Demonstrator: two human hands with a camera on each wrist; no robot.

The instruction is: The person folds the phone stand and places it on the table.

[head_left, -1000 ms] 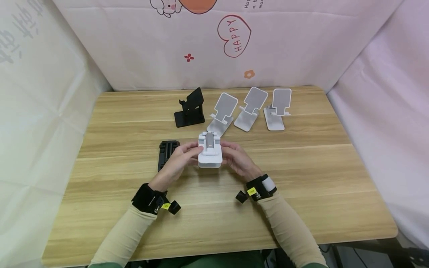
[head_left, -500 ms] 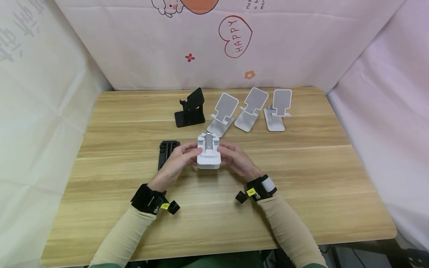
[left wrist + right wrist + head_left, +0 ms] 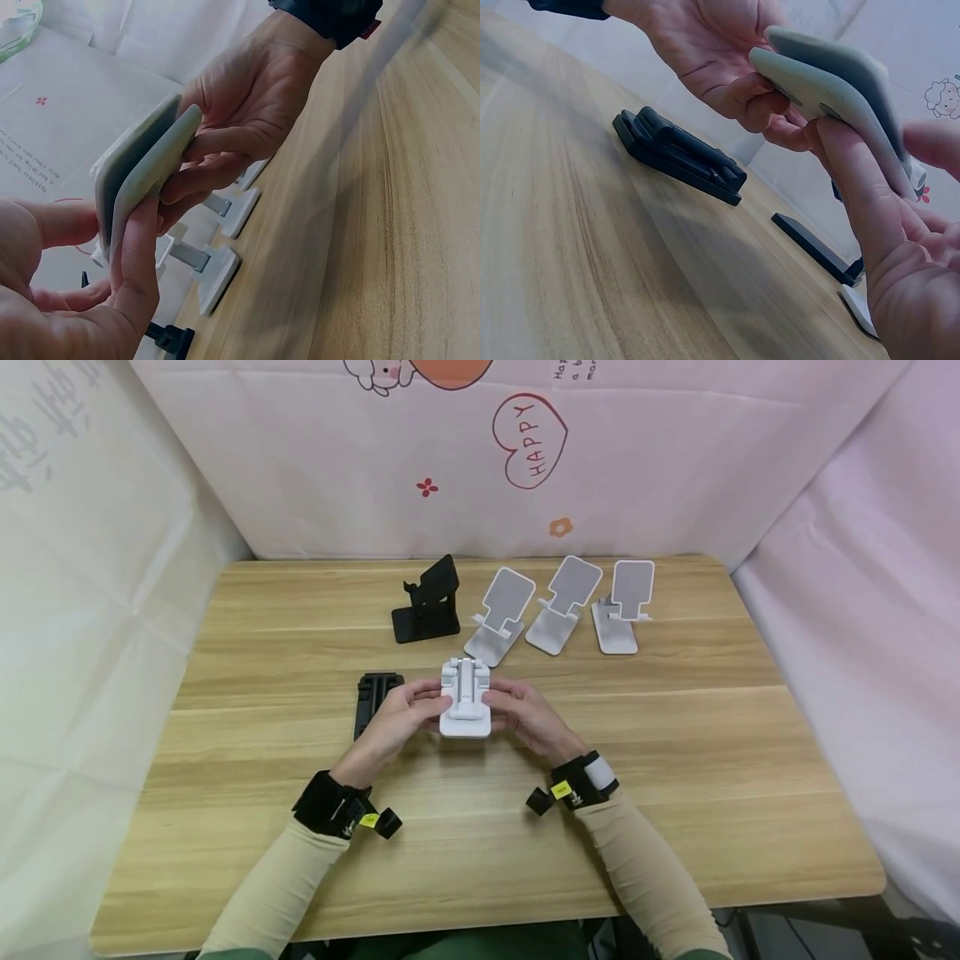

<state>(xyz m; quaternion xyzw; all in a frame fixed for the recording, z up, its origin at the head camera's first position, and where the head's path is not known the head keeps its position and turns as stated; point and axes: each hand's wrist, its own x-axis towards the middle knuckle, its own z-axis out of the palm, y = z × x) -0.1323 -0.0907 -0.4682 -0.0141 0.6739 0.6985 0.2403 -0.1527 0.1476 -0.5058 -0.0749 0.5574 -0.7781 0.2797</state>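
1. One pale printed cloth [image 3: 675, 468], hung as a backdrop well beyond the grip.
2. One wood-grain table [image 3: 675, 793], spread beneath and around the grip.
3. Two bare hands, facing: left hand [image 3: 393, 718] and right hand [image 3: 531, 717], each pinching one side of the same white folded stand [image 3: 465, 703], thumbs on top, fingers underneath.
4. Three unfolded white stands beyond the grip, in a row running rightward: first white stand [image 3: 508, 599], second white stand [image 3: 574, 581], third white stand [image 3: 632, 585].
5. One black unfolded stand [image 3: 426, 623], beyond the grip and to its left.
6. White folded stand, raised above the tabletop between both hands, hinge end pointing away; narrow gap between its two plates in both wrist views. Judged light, rigid, rather slippery on smooth faces, most fragile at the hinge. Best held by the long side edges, skin kept out of the gap.
7. One black folded stand [image 3: 371, 693], lying flat just left of the grip, partly hidden by the left hand.
8. Small oval marks [image 3: 829, 110] underneath the held stand, perhaps pads, near the fingertips.
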